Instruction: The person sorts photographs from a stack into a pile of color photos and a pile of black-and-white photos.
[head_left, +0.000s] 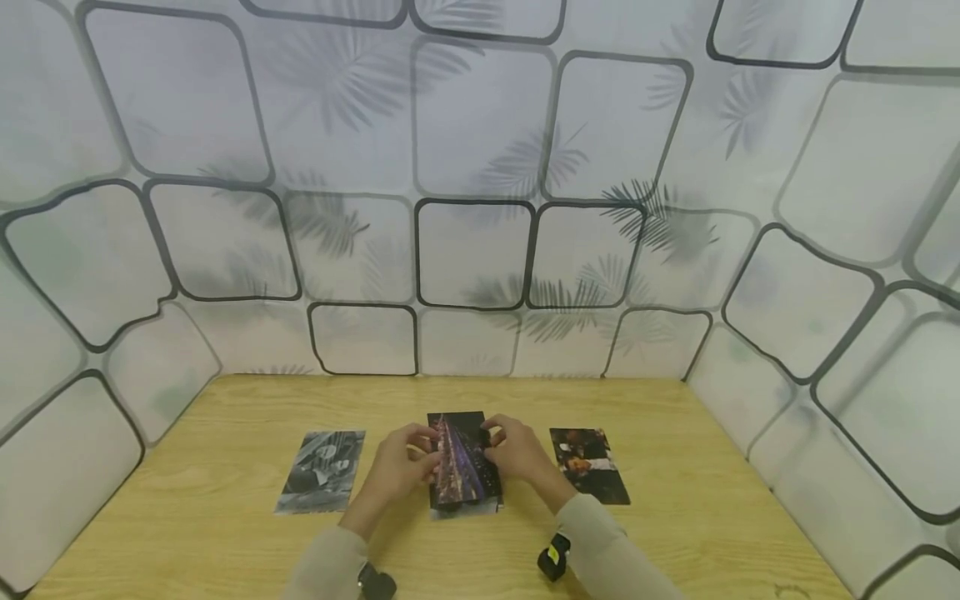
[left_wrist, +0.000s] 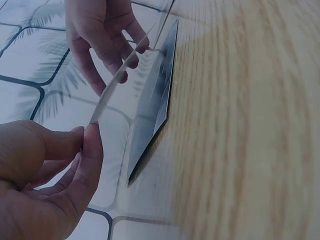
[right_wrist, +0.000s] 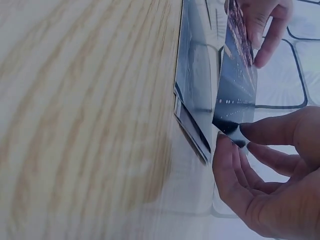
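Observation:
A photo print [head_left: 463,467] of a night city scene with purple and gold streaks is held above a small stack of prints [left_wrist: 155,107] in the middle of the table. My left hand [head_left: 401,462] pinches its left edge between thumb and fingers. At its right edge, my right hand [head_left: 517,450] pinches it the same way. In both wrist views the print is lifted apart from the stack, whose prints lie slightly fanned on the wood. Most of the stack's faces are hidden beneath the held print in the head view.
A black-and-white photo [head_left: 322,472] lies on the table to the left. To the right lies a dark colour photo [head_left: 589,465], close to my right forearm. The wooden table [head_left: 225,550] meets a patterned curtain [head_left: 472,258] at the back and sides.

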